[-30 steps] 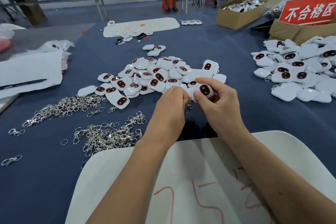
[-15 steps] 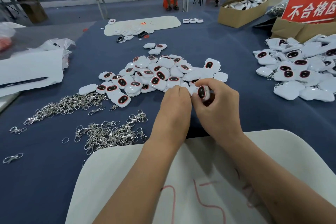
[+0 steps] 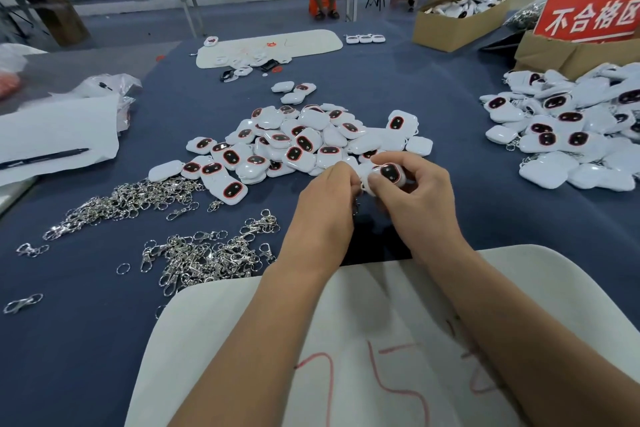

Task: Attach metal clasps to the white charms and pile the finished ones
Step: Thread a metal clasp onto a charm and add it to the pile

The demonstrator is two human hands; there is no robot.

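Centrally, just beyond the near white board [image 3: 398,305], both hands are brought together above the dark blue table cover [image 3: 398,80]. One white charm [image 3: 388,174], its dark oval face ringed in red turned up, is pinched between thumb and curled fingers of the right hand [image 3: 420,198]. The left hand [image 3: 325,211] is curled with its fingertips pressed against the charm's left edge; a small metal clasp [image 3: 356,208] is glimpsed hanging below the fingers, though whether it is gripped cannot be told.

Just beyond the hands, a loose heap of white charms [image 3: 298,142] is spread over the middle of the table, most face up. A second, larger heap of charms [image 3: 571,135] is noted at the far right, with bits of metal showing at its edges. Two scatters of silver clasps are seen on the left: one long drift [image 3: 128,201] near the heap's left end, another cluster [image 3: 207,256] just beside the board's left corner. Single clasps lie apart at the near left [image 3: 22,303].

Red marker strokes are seen on the board. At the left, white paper [image 3: 59,135] with a black pen [image 3: 41,158] on it. At the far right, a red sign [image 3: 588,15] with white characters is propped on a cardboard box [image 3: 561,55]; another open box [image 3: 457,24] holds more white pieces.
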